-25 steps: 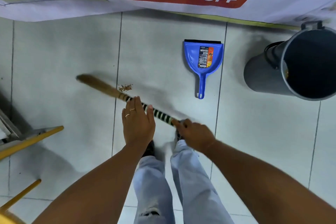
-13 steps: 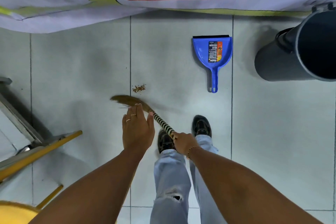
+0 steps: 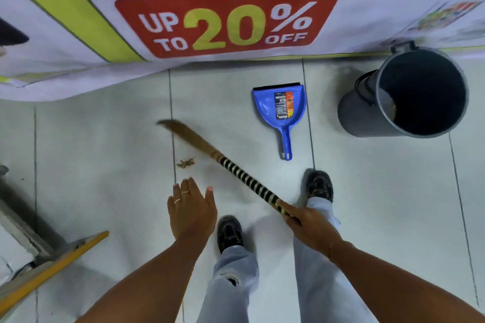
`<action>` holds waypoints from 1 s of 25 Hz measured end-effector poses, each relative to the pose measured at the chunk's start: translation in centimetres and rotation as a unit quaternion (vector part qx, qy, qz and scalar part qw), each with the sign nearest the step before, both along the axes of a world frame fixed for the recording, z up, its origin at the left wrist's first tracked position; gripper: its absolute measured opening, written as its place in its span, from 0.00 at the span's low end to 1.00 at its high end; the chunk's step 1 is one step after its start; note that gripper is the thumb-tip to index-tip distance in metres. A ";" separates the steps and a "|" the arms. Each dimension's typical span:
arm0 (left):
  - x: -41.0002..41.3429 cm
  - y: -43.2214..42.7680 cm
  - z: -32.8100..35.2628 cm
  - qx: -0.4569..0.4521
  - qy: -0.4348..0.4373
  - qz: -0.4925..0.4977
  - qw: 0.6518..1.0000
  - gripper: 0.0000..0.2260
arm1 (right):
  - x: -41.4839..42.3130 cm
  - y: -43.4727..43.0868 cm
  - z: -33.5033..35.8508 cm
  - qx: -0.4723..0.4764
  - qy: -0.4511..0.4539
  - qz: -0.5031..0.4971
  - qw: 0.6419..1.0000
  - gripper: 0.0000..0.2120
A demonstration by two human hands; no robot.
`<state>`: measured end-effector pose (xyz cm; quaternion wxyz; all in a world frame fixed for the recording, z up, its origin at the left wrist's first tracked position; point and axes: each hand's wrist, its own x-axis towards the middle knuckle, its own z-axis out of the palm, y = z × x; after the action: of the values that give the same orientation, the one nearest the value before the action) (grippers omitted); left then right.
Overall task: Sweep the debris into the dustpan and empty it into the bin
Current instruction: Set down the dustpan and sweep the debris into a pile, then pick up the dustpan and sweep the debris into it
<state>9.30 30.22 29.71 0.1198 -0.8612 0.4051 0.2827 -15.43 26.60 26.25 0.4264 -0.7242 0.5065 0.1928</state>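
Note:
A small brown pile of debris lies on the white floor tiles just ahead of my left hand. My right hand grips the end of a broom with a black-and-white striped handle; its brown bristles reach up-left past the debris. My left hand hovers flat with spread fingers and holds nothing. A blue dustpan lies face up on the floor, handle toward me, to the right of the broom head. A grey bin stands open at the right.
A white banner with a red "up to 20% off" panel hangs along the far side. A yellow-and-metal frame sits at the lower left. My two shoes stand on the tiles between dustpan and hands.
The broom head swung from close by my left hand out to the far side of the debris. The view tilted up, showing more banner. My left hand stayed open.

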 end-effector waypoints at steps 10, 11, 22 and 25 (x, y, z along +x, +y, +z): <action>-20.2 -21.2 -18.4 0.055 0.138 0.081 0.986 0.28 | -14.3 -17.9 -13.0 -0.088 0.052 -0.237 0.966 0.22; -21.8 -22.6 -21.2 0.061 0.141 0.100 0.983 0.30 | -15.2 -18.5 -15.0 -0.094 0.054 -0.237 0.966 0.20; -23.8 -25.1 -38.0 -0.019 0.017 0.277 0.961 0.30 | -15.6 -21.5 -29.1 0.041 0.047 -0.266 0.962 0.16; -21.8 -23.3 -35.5 0.034 0.062 0.296 0.953 0.23 | -13.9 -20.8 -26.4 0.058 0.079 -0.208 0.973 0.17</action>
<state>-12.48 6.96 -5.81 0.0350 -0.9188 0.1287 0.3715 -29.33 5.76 -0.20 0.4573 -0.5596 0.6657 0.1858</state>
